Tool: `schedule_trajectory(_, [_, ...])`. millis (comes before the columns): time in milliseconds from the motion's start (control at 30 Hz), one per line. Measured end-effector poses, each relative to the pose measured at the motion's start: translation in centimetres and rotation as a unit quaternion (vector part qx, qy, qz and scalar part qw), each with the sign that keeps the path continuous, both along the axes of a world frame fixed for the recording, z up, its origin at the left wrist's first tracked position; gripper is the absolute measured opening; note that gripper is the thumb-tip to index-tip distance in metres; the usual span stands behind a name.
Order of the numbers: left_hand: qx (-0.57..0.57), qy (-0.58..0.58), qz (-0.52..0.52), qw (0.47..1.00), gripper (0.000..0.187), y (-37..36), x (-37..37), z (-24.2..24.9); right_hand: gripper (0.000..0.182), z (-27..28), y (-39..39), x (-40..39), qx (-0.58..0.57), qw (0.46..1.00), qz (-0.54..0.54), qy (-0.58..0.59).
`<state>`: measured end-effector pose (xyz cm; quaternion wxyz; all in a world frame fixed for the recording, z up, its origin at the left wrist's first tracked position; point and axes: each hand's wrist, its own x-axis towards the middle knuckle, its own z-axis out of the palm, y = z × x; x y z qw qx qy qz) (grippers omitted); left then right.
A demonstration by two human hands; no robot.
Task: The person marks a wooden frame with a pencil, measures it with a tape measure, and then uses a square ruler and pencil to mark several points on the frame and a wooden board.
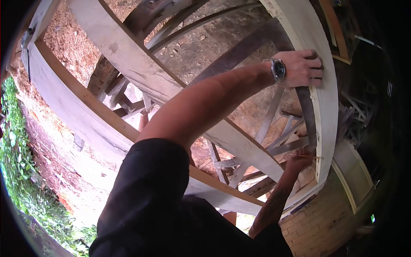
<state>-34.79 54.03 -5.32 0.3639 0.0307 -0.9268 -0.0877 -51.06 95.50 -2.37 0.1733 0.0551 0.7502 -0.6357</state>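
Note:
My left hand (302, 68), with a watch (278, 70) on its wrist, lies over the pale wooden beam (327, 98) at the right. Its fingers are bent against the wood, and the thumb is hidden. Lower down, my right hand (301, 159) is closed near the inner edge of the same beam. A thin pencil-like stick (295, 155) shows at its fingers, its tip close to the wood. Between my arms runs a middle wooden board (239, 141), and my left forearm passes over it.
Another long board (81, 90) crosses at the left. Loose planks and scraps (295, 124) lie below on the dirt floor (205, 38). Green plants (25, 162) grow at the left. Tiled flooring (317, 222) and a framed panel (353, 171) are at the lower right.

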Motion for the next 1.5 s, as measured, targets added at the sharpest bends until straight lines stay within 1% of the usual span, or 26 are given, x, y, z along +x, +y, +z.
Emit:
schedule_trajectory(67, [0.008,0.004,-0.006,1.0,0.033,0.0,0.0,-0.1,0.033,1.6,-2.6,2.0,-0.031,0.992,-0.013,0.12])
schedule_trajectory(100, [0.004,0.011,-0.002,1.0,0.032,0.0,-0.1,-0.3,0.034,3.5,-5.9,4.2,-0.045,0.989,0.011,0.138])
schedule_trajectory(167, [-0.001,0.028,0.007,1.0,0.031,0.2,-0.3,-0.7,0.036,8.0,-15.2,8.9,-0.072,0.98,0.058,0.179])
schedule_trajectory(233, [-0.005,0.019,0.014,1.0,0.031,0.2,-0.1,-0.5,0.039,9.7,-19.4,9.8,-0.091,0.953,0.216,0.193])
schedule_trajectory(300, [0.002,0.027,0.015,1.0,0.033,0.3,-0.2,-0.5,0.04,10.4,-24.0,11.1,-0.144,0.898,0.383,0.164])
schedule_trajectory(367, [0.017,0.053,0.009,0.998,0.038,0.4,-0.8,-1.2,0.044,10.0,-28.7,13.6,-0.14,0.861,0.442,0.206])
schedule_trajectory(433, [0.015,0.07,0.005,0.997,0.039,0.4,-1.2,-1.4,0.035,10.4,-33.0,17.5,0.035,0.844,0.453,0.284])
schedule_trajectory(500, [0.011,0.077,0.004,0.997,0.041,0.4,-1.4,-1.4,0.029,10.2,-36.0,21.0,0.013,0.814,0.527,0.244])
schedule_trajectory(567, [0.005,0.069,0.006,0.998,0.042,0.2,-0.9,-1.1,0.024,9.2,-37.1,23.3,0.008,0.756,0.628,0.183])
schedule_trajectory(633, [0.003,0.054,0.003,0.999,0.043,0.2,-0.4,-0.9,0.023,7.9,-37.4,24.8,0.003,0.674,0.714,0.189])
schedule_trajectory(667, [0.0,0.048,0.003,0.999,0.044,0.2,-0.4,-0.7,0.025,7.3,-37.3,25.7,0.002,0.663,0.726,0.183])
schedule_trajectory(767, [-0.003,0.033,0.002,0.999,0.046,0.1,0.0,-0.4,0.024,6.1,-37.5,26.5,0.037,0.592,0.765,0.249])
schedule_trajectory(900, [0.003,0.033,0.004,0.999,0.048,0.1,0.5,-0.6,0.021,4.1,-37.1,26.5,-0.024,0.562,0.776,0.285])
schedule_trajectory(967, [0.007,0.032,0.004,0.999,0.05,0.0,0.7,-0.6,0.02,4.0,-37.2,26.6,-0.029,0.548,0.779,0.302])
schedule_trajectory(1000, [0.007,0.032,0.002,0.999,0.05,0.0,0.7,-0.6,0.019,4.0,-37.3,26.8,-0.033,0.543,0.779,0.311])
schedule_trajectory(1100, [0.007,0.028,-0.004,1.0,0.052,0.0,0.9,-0.6,0.017,4.6,-37.2,27.3,-0.036,0.557,0.786,0.266])
schedule_trajectory(1200, [0.009,0.028,-0.011,0.999,0.054,-0.1,0.8,-0.7,0.016,4.8,-37.4,27.1,-0.006,0.525,0.794,0.306])
schedule_trajectory(1267, [0.01,0.027,-0.016,0.999,0.055,-0.2,0.3,-0.6,0.015,5.1,-37.3,27.3,-0.018,0.546,0.788,0.285])
schedule_trajectory(1333, [0.008,0.032,-0.003,0.999,0.055,0.1,-0.1,-0.9,0.014,5.1,-37.2,27.8,-0.028,0.544,0.786,0.291])
schedule_trajectory(1400, [0.01,0.029,0.001,1.0,0.054,0.2,-0.1,-0.9,0.015,5.1,-37.1,28.1,-0.037,0.521,0.788,0.327])
schedule_trajectory(1500, [0.016,0.019,-0.01,1.0,0.053,0.0,0.6,-0.4,0.016,5.7,-37.6,27.7,0.027,0.521,0.798,0.303])
